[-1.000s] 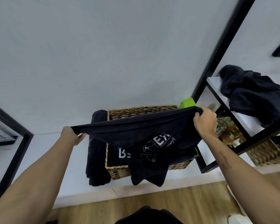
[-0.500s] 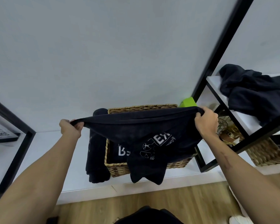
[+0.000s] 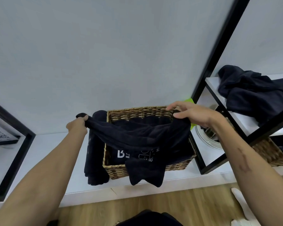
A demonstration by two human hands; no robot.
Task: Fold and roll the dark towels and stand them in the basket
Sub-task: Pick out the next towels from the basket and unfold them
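I hold a dark towel (image 3: 137, 136) stretched over the wicker basket (image 3: 140, 111) on the low white shelf. My left hand (image 3: 78, 125) grips its left end in a fist. At the basket's far right corner my right hand (image 3: 191, 112) pinches the right end. The towel sags in the middle and its lower corners hang over the basket's front wall. A white logo shows on dark cloth inside the basket. A rolled dark towel (image 3: 95, 152) lies on the shelf against the basket's left side.
A heap of dark towels (image 3: 252, 90) lies on the upper white shelf at the right, inside a black metal frame (image 3: 219, 53). Below it are a second wicker basket (image 3: 271, 152), a white round object and a green item (image 3: 189, 100). Wooden floor runs along the bottom.
Both hands have lowered the towel towards the basket and it now sags instead of being taut. The view has tilted slightly down.
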